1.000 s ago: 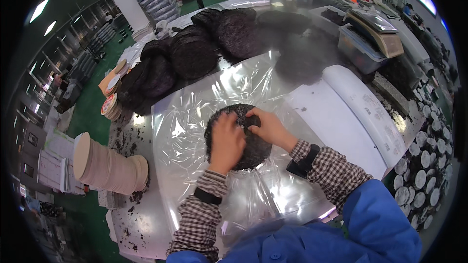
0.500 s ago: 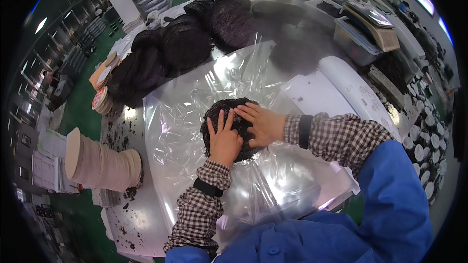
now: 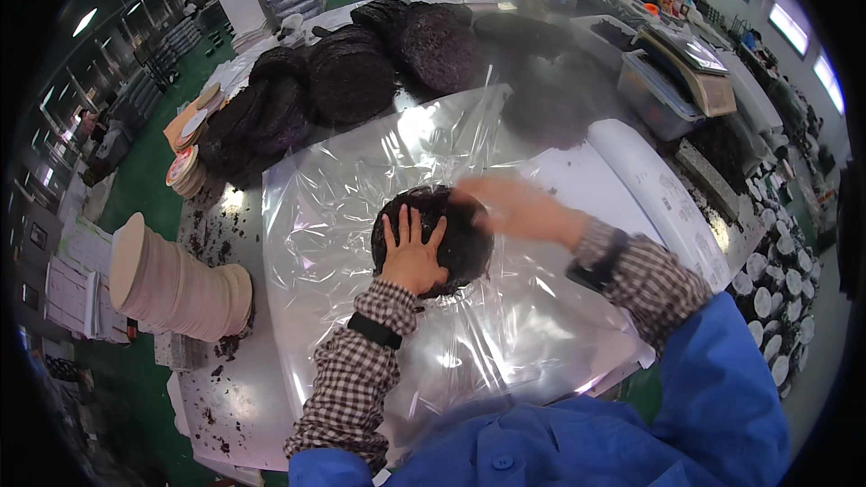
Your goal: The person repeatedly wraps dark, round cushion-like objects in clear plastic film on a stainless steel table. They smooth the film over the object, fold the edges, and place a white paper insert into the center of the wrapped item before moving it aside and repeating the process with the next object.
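Observation:
A round black cake [image 3: 467, 252] that looks like dried seaweed lies flat in the middle of a crinkled sheet of clear plastic film [image 3: 316, 243]. My left hand [image 3: 412, 255] rests palm down on the cake's left part, its fingers spread. Over the upper right edge of the cake is my right hand [image 3: 519, 206], smeared by motion. Its fingers are too blurred to show their pose or whether they touch the cake.
Large dark round cakes [image 3: 352, 77] are heaped at the back left. A stack of pale discs [image 3: 176, 284] leans at the table's left. A white roll [image 3: 645, 180] lies to the right, with a clear plastic bin [image 3: 657, 101] beyond it. Dark crumbs dot the metal table [image 3: 244, 397].
My right hand has shifted right, off the middle of the cake, uncovering more of its surface. My left hand stays on the cake. The whole view has shifted slightly.

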`<state>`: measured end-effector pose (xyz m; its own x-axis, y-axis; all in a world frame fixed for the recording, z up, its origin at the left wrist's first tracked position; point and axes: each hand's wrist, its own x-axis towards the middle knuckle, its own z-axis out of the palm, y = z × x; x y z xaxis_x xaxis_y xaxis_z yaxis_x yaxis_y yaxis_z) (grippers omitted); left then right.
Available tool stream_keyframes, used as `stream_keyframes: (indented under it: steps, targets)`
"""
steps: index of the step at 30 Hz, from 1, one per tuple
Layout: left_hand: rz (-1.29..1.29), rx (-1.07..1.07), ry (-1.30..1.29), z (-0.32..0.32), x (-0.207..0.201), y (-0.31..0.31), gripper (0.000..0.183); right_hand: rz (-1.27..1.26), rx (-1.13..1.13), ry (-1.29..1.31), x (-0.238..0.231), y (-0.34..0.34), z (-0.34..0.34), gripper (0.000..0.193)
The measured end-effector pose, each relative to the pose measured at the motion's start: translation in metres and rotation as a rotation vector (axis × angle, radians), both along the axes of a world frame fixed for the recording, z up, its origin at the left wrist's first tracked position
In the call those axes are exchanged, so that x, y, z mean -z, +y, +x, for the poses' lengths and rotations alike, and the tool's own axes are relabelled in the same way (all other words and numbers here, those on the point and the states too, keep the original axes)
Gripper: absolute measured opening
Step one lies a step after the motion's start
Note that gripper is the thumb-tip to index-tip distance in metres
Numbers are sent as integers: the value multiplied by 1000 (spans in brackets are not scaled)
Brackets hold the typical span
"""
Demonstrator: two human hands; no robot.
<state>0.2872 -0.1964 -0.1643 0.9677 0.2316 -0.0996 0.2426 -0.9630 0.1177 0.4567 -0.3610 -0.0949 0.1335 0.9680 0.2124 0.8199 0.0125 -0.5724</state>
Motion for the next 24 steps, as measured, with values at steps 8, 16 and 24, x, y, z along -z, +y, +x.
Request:
stream_keyframes:
  steps: [8, 16, 24]
  targets:
    - [-59, 153, -54, 9, -5, -13, 74, -425, 243, 695, 8, -122, 28, 55]
    - [-81, 123, 63, 19, -14, -20, 77, -5, 585, 305, 70, -136, 17, 72]
    - [-1346, -368, -1460, -44, -109, 4, 34, 39, -38, -148, 45, 31, -54, 54]
